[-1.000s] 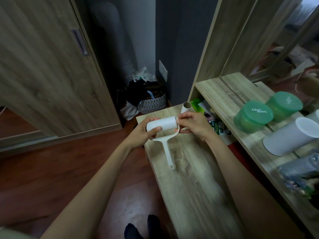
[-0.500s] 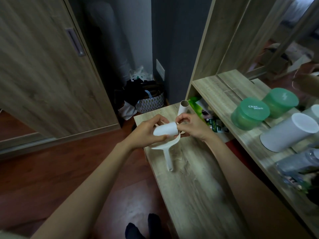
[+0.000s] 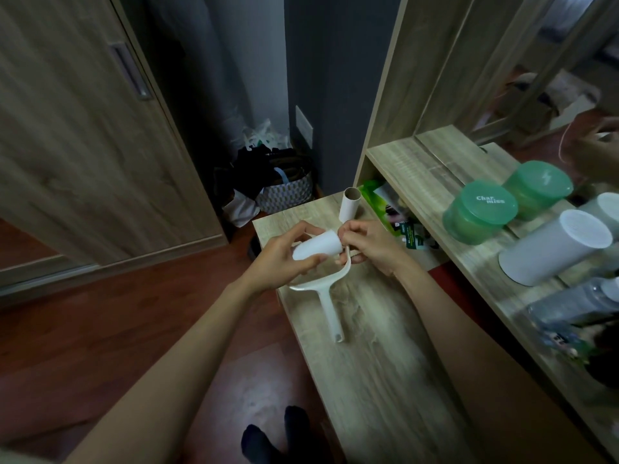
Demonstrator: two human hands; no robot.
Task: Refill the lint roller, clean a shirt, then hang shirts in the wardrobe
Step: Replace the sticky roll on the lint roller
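The left hand (image 3: 283,259) is wrapped around a white adhesive refill roll (image 3: 316,250), tilted so that its right end points at the fork of the lint roller handle (image 3: 330,301); that tilt looks meant to line the roll's core up with the holder. The right hand (image 3: 370,246) pinches at the roll's right end and the tip of the fork arm, apparently steadying or spreading the frame so the roll can seat. The handle's stem hangs down toward the wooden bench top (image 3: 378,370), its tip near or touching the surface, I cannot tell which. Just behind the hands an empty cardboard core (image 3: 349,205) stands upright on the bench, probably the spent roll set aside. The wardrobe door (image 3: 83,135) stands to the left, and two green lidded tubs (image 3: 480,211) sit on the shelf to the right.
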